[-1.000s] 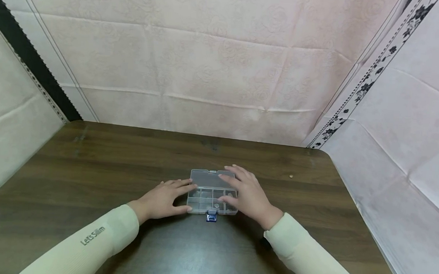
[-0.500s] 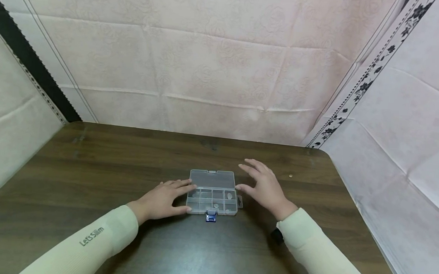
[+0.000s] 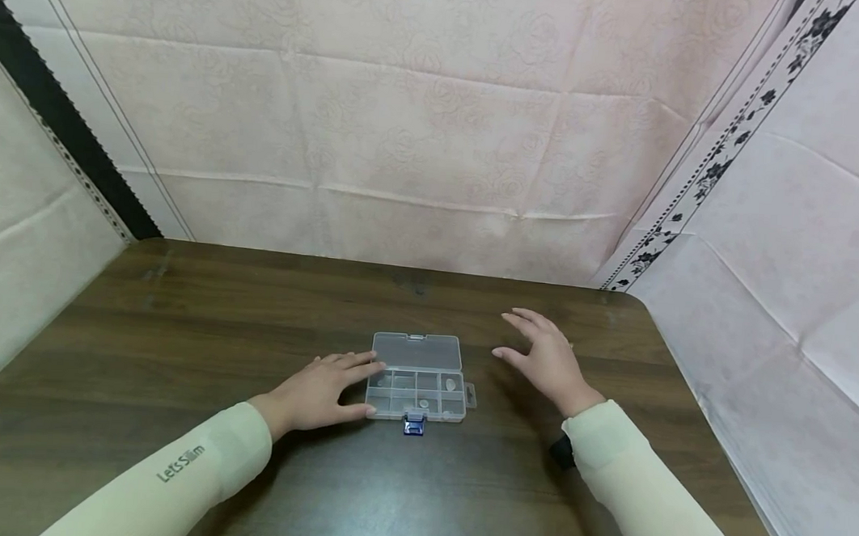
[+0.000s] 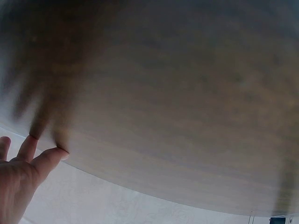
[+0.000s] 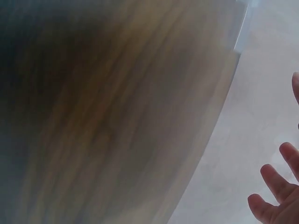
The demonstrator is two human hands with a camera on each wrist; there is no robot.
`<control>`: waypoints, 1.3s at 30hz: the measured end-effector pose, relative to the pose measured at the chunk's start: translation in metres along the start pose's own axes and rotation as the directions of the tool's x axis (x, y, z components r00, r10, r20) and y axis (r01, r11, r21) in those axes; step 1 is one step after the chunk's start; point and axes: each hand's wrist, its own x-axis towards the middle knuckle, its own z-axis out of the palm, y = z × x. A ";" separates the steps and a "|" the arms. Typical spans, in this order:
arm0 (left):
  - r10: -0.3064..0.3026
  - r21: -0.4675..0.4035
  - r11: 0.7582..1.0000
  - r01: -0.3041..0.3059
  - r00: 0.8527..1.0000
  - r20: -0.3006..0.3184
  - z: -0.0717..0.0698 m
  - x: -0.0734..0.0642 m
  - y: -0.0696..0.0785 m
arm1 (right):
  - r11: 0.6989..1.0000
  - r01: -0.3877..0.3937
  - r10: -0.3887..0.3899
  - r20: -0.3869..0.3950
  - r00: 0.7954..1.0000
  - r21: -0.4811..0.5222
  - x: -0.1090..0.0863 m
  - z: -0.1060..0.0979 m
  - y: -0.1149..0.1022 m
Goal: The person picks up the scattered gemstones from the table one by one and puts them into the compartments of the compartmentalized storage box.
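Observation:
A clear plastic compartment box (image 3: 400, 405) lies on the table in the head view, its lid (image 3: 416, 351) folded back away from the person. On its front edge is a blue latch (image 3: 414, 426). Small round pale pieces (image 3: 450, 385) sit in a few compartments; their kind is too small to tell. My left hand (image 3: 317, 392) rests at the box's left side, fingertips and thumb touching its edge. To the right of the box, apart from it, my right hand (image 3: 544, 359) hovers with fingers spread, holding nothing. Neither wrist view shows the box clearly.
A brown wooden table (image 3: 253, 299) extends all around the box. Pale patterned cloth (image 3: 407, 137) hangs behind and at both sides. A tiny pale piece on the table is almost wholly hidden by the right hand. A hanging tab (image 3: 470, 396) sticks out from the box's right side.
My right hand has moved from over the box to its right, towards the tiny pale piece, uncovering the right compartments and the tab. The left hand has stayed in place.

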 end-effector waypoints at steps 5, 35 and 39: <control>-0.009 0.003 1.000 0.009 1.000 0.001 -0.002 -0.001 0.000 | 0.997 -0.076 0.075 0.022 0.997 0.025 0.002 -0.005 0.015; -0.012 0.009 1.000 0.012 1.000 0.002 -0.001 0.000 0.001 | 0.953 -0.302 0.304 0.143 0.942 -0.037 0.000 -0.022 0.086; -0.014 0.006 1.000 0.014 1.000 0.004 -0.001 0.000 0.002 | 0.952 -0.300 0.305 0.146 0.941 -0.057 -0.002 -0.024 0.087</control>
